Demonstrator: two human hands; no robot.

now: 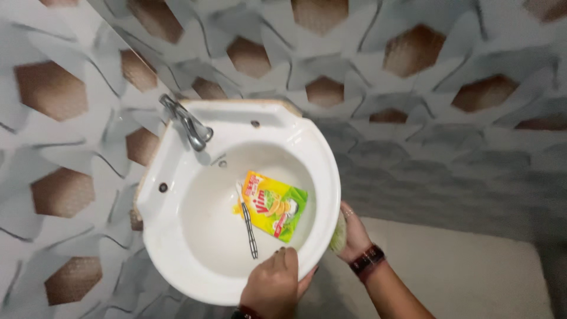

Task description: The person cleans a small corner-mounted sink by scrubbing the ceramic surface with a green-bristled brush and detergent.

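1. Left hand rests palm-down, fingers curled over the white basin front rim.
2. Right hand grips a green scrubber against the rim's outer side.
3. A yellow-green sachet and toothbrush lie inside.

Chrome metal tap, upper left, its spout angled down and to the right. Flat yellow-and-green plastic pouch with a fruit picture, lying tilted. Slim toothbrush with a white head and dark handle, lying along the pouch's left edge and touching it. Small round drain opening, just below the tap. Glossy grey-white wall tiles with brown hexagons. Pale beige floor, lower right.
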